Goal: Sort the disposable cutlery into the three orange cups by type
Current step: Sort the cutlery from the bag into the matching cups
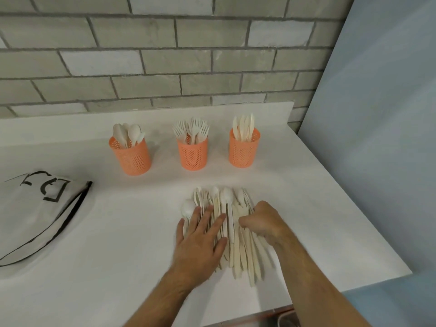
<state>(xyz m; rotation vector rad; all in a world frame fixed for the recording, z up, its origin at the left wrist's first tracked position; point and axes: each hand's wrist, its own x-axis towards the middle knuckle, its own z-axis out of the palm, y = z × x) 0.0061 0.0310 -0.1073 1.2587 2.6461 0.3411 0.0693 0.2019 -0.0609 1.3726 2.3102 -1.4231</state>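
Three orange perforated cups stand in a row near the wall: the left cup (133,156) holds spoons, the middle cup (193,154) holds forks, the right cup (243,149) holds knives. A pile of pale disposable cutlery (232,232) lies on the white counter (118,232) in front of me. My left hand (200,241) lies flat with straight fingers on the pile's left side. My right hand (262,223) has its fingers curled into the pile's right side, pinching some pieces; which type is hidden by the fingers.
A light cloth bag (40,213) with black trim and a printed mark lies at the left of the counter. The counter's right edge (354,208) borders a blue-grey wall. A grey brick wall rises behind the cups.
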